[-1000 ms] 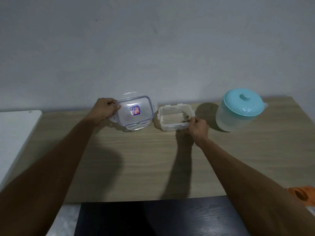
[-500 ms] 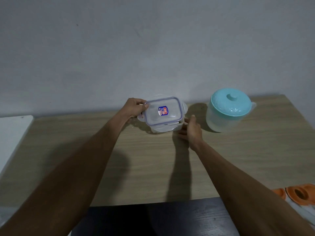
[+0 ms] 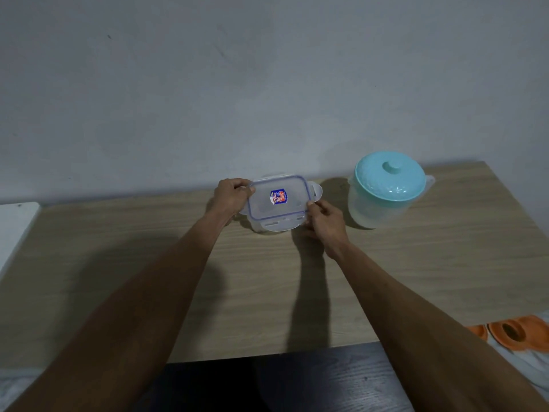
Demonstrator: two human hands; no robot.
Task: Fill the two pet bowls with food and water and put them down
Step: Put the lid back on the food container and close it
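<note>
The left hand grips the left end of the clear rectangular container, and the right hand pinches its near right corner. Its blue-rimmed lid bears a small sticker; it sits on the wooden table, left of the teal-lidded jug.

The clear container lid carries a blue rim line and a blue-and-red sticker. At two o'clock, the frosted white jug has a turquoise cap. The table is pale wood grain.
</note>
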